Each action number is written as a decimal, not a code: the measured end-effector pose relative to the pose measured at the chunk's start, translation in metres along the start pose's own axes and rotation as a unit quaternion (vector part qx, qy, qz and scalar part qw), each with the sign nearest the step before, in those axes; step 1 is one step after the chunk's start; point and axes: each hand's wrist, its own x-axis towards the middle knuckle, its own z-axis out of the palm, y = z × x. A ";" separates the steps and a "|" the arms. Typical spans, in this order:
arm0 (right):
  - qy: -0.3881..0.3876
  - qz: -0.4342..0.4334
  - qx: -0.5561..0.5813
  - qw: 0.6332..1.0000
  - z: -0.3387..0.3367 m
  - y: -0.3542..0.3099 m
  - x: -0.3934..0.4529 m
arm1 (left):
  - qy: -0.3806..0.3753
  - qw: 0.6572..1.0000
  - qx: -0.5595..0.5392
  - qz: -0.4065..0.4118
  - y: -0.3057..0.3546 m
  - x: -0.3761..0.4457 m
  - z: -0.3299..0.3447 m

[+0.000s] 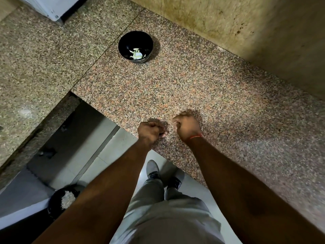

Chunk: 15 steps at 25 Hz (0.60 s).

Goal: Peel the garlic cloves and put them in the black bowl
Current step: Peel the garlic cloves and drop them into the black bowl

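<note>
The black bowl (135, 47) stands on the speckled granite counter (202, 88), far from me, with several pale peeled garlic cloves (136, 54) in its bottom. Both hands hover close together over the counter's near edge, blurred by motion. My left hand (151, 132) is curled into a fist, its thumb and fingertips pinched on something small that I can barely see. My right hand (186, 125), with a red thread at the wrist, is also curled and pinches a small pale garlic clove (175, 122) at its fingertips. A narrow gap separates the two hands.
A tiled wall (246, 23) rises behind and to the right of the counter. A white appliance (51, 7) sits at the far left. Down on the floor stands a black-lined bin (61, 201) holding pale scraps, beside my legs and shoes (153, 169).
</note>
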 end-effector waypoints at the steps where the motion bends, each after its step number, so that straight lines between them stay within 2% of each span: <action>1: 0.012 -0.006 -0.012 1.000 0.001 0.004 -0.006 | -0.003 1.000 -0.008 0.006 -0.001 -0.003 -0.001; 4: -0.023 -0.047 -0.030 0.998 0.001 0.005 -0.021 | -0.005 1.000 -0.015 0.014 -0.006 -0.006 -0.003; 6: -0.042 -0.074 0.006 0.996 0.000 0.005 -0.034 | -0.007 1.000 -0.004 0.005 -0.012 -0.006 -0.004; 7: -0.031 -0.055 0.057 0.996 0.001 0.006 -0.042 | -0.016 1.000 -0.002 -0.002 -0.015 -0.008 -0.004; 10: 0.069 0.042 0.187 0.979 0.006 0.018 -0.070 | -0.031 0.999 -0.014 -0.039 -0.027 -0.011 -0.001; 12: 0.109 0.087 0.204 0.969 0.006 0.029 -0.082 | -0.042 0.998 0.004 -0.036 -0.036 -0.009 -0.001; 15: 0.123 0.111 0.178 0.970 0.001 0.042 -0.090 | -0.044 0.999 0.019 -0.015 -0.040 -0.017 0.000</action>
